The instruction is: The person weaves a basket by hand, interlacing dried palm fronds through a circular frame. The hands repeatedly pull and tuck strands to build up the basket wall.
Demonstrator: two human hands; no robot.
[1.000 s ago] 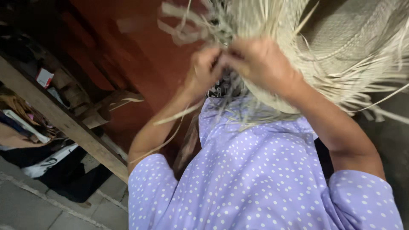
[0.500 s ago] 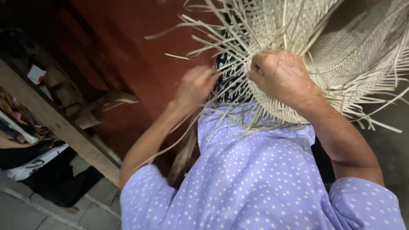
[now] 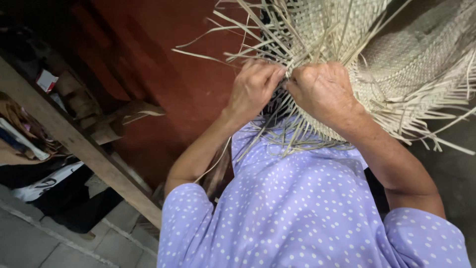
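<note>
A half-woven pale straw hat fills the upper right, with many loose strands sticking out from its brim. My left hand pinches a few straw strands at the brim's unfinished edge. My right hand grips the brim right beside it, its fingers closed on the weave. The two hands almost touch. Below them lies my lilac dotted dress.
A dark red wall stands behind the hat. A slanted wooden beam crosses the left side, with clothes and small items behind it. Grey paving shows at the bottom left.
My left hand has moved right and up and closed on the strands beside my right hand. The hat has shifted slightly right in view.
</note>
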